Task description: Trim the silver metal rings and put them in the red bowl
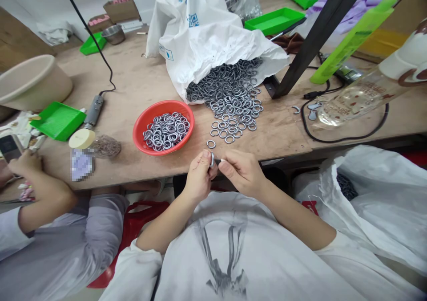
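Near the table's front edge, my left hand (199, 175) pinches a grey metal ring (212, 160) between thumb and fingers. Just to its right is my right hand (244, 171), its fingers curled and its thumb pressed towards them; whatever is in that grip is too small or hidden to make out. One loose ring (211, 144) lies on the table just beyond my left hand. Behind it, a heap of similar rings (233, 103) spills from the mouth of a white sack (213, 42). A red bowl (140, 143) to the left holds many more rings.
A jar with a yellow lid (82, 139), a grey handheld tool (95, 110) and a green tray (59, 120) stand left. A black metal post (307, 42), cable (350, 140) and clear bottle (360, 94) are right. A co-worker's hand (26, 164) holds a phone (10, 148).
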Available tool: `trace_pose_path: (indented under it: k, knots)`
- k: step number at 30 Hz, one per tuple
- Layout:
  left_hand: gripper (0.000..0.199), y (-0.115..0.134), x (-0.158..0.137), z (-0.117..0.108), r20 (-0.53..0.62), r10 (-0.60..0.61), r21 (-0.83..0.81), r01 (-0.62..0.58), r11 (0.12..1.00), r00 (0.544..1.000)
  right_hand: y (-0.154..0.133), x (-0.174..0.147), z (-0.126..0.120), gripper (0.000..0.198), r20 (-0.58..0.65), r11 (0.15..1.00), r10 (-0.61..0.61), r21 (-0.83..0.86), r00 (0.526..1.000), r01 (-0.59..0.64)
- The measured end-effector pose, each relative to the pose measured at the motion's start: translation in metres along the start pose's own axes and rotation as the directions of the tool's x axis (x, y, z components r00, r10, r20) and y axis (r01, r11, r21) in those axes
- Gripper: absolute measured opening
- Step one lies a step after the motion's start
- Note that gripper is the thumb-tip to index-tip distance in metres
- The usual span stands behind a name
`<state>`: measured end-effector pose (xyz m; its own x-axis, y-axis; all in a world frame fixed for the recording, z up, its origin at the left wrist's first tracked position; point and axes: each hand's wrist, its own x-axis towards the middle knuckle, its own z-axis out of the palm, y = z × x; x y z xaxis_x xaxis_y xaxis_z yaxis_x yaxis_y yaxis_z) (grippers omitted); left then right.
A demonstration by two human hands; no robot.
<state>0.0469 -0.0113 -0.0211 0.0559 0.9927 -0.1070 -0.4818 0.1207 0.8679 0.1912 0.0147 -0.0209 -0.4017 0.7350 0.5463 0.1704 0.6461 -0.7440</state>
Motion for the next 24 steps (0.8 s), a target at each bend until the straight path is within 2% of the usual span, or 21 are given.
trace_pose_path:
  k: [3, 6, 9, 11, 12, 14, 16, 18, 20, 22, 24]
  knots:
    - [0.064, -0.001, 0.001, 0.000, -0.016, -0.010, 0.002, 0.010, 1.000, 1.000, -0.007, -0.003, 0.000, 0.038, 0.034, 0.998, -0.027, -0.056, 0.999, 0.029]
    - [0.064, -0.004, 0.000, -0.003, 0.034, 0.008, 0.024, -0.008, 1.000, 0.999, -0.004, -0.003, -0.002, 0.041, 0.065, 0.999, 0.004, -0.054, 0.998, 0.000]
    - [0.058, -0.005, -0.004, -0.010, 0.201, 0.039, 0.114, -0.063, 0.992, 0.979, 0.013, 0.000, -0.003, 0.049, 0.087, 0.988, 0.154, -0.044, 0.984, -0.151]
    - [0.056, -0.003, -0.007, -0.018, 0.310, 0.050, 0.160, -0.104, 0.982, 0.949, 0.029, 0.006, -0.002, 0.054, 0.058, 0.946, 0.309, -0.123, 0.949, -0.301]
    - [0.055, 0.000, -0.008, -0.023, 0.316, 0.051, 0.163, -0.107, 0.981, 0.947, 0.035, 0.010, 0.000, 0.053, 0.043, 0.917, 0.357, -0.207, 0.933, -0.341]
    - [0.052, 0.008, -0.009, -0.033, 0.222, 0.050, 0.142, -0.083, 0.986, 0.974, 0.043, 0.019, 0.005, 0.041, 0.068, 0.838, 0.405, -0.426, 0.912, -0.341]
    - [0.047, 0.018, -0.008, -0.043, 0.073, 0.039, 0.162, -0.050, 0.986, 0.997, 0.043, 0.029, 0.012, 0.034, 0.138, 0.740, 0.442, -0.615, 0.886, -0.273]
    - [0.045, 0.026, -0.006, -0.051, -0.055, 0.013, 0.192, -0.002, 0.981, 0.998, 0.039, 0.037, 0.017, 0.028, 0.188, 0.661, 0.475, -0.721, 0.860, -0.208]
    - [0.053, 0.031, -0.003, -0.054, -0.155, -0.019, 0.183, 0.048, 0.982, 0.988, 0.038, 0.042, 0.019, 0.024, 0.192, 0.627, 0.478, -0.758, 0.857, -0.180]
    - [0.059, 0.031, -0.001, -0.054, -0.212, -0.042, 0.155, 0.076, 0.985, 0.976, 0.039, 0.043, 0.017, 0.020, 0.167, 0.674, 0.458, -0.705, 0.873, -0.218]
    - [0.060, 0.026, 0.001, -0.052, -0.209, -0.011, 0.199, 0.054, 0.978, 0.978, 0.042, 0.039, 0.012, 0.018, 0.163, 0.816, 0.422, -0.497, 0.892, -0.296]
